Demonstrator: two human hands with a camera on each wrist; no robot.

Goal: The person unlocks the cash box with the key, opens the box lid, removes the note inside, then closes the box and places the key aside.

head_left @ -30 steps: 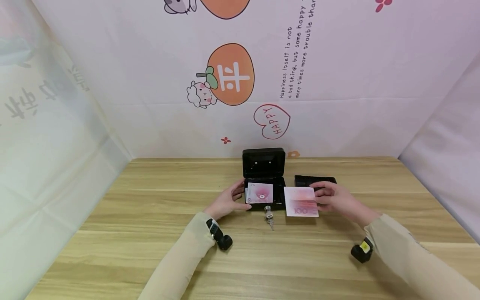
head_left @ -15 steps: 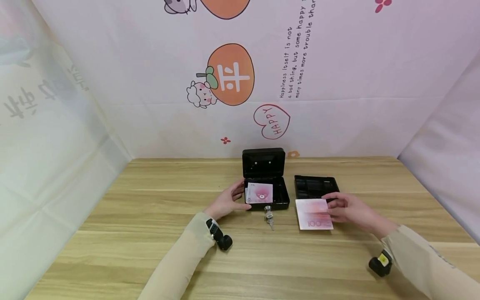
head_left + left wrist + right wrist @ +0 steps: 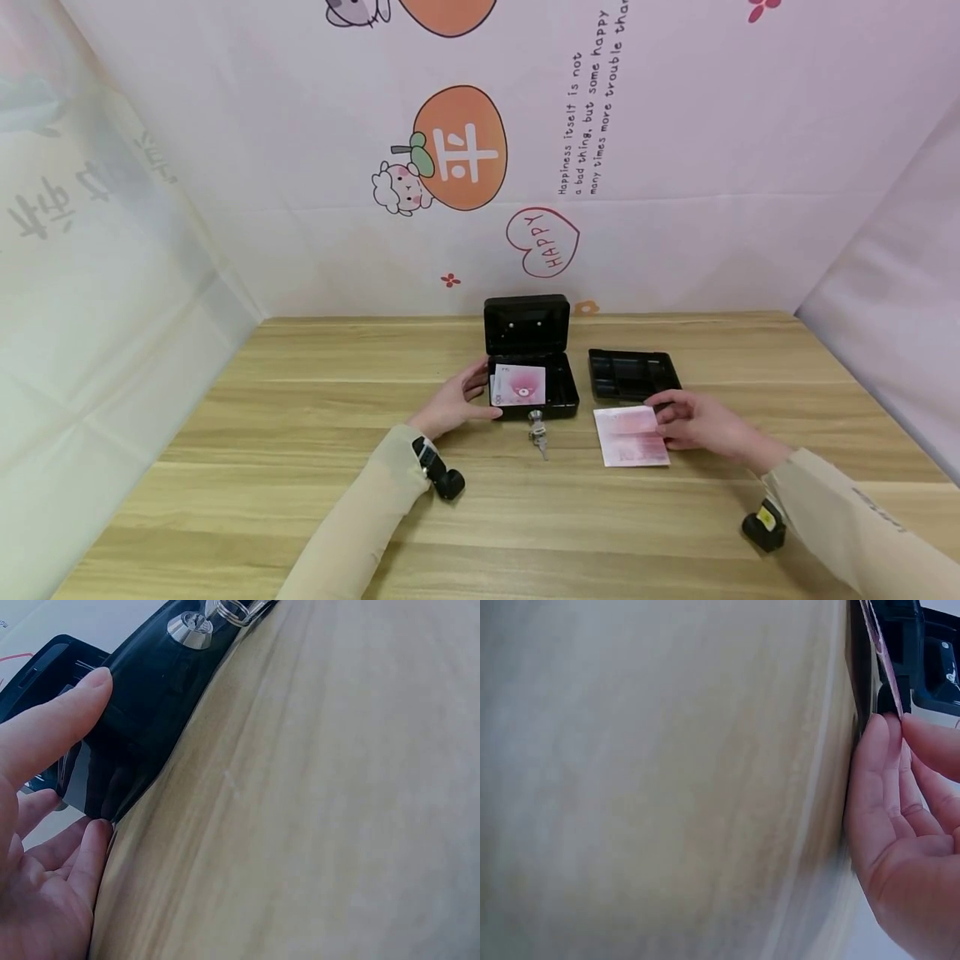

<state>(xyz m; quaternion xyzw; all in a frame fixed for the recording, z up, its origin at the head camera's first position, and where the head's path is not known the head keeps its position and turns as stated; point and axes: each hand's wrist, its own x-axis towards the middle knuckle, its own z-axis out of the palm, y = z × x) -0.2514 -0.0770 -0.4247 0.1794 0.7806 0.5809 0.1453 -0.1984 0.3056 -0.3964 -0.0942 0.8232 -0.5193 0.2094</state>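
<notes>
A black cash box (image 3: 568, 400) stands with its lid (image 3: 527, 323) raised at the back of the table. Banknotes (image 3: 521, 385), the top one pink with a bear's face, lie in its left part. My left hand (image 3: 453, 403) holds the box's front left corner, thumb (image 3: 82, 701) on the front and fingers at the side. Keys hang from the lock (image 3: 191, 628) on its front. Right of the box, my right hand (image 3: 701, 429) pinches another pink banknote (image 3: 632, 437) by its right edge between thumb and fingertips, low over the table; the right wrist view shows it edge-on (image 3: 885, 664).
Behind my right hand lies a black compartment tray (image 3: 633, 375). The bunch of keys (image 3: 539, 437) reaches down over the wooden table (image 3: 480, 533) in front of the box. A printed white cloth (image 3: 675, 167) rises along the table's back edge.
My right hand has carried the banknote from beside the box to the right and toward me, lowering it and uncovering the tray. The left hand has stayed at the box.
</notes>
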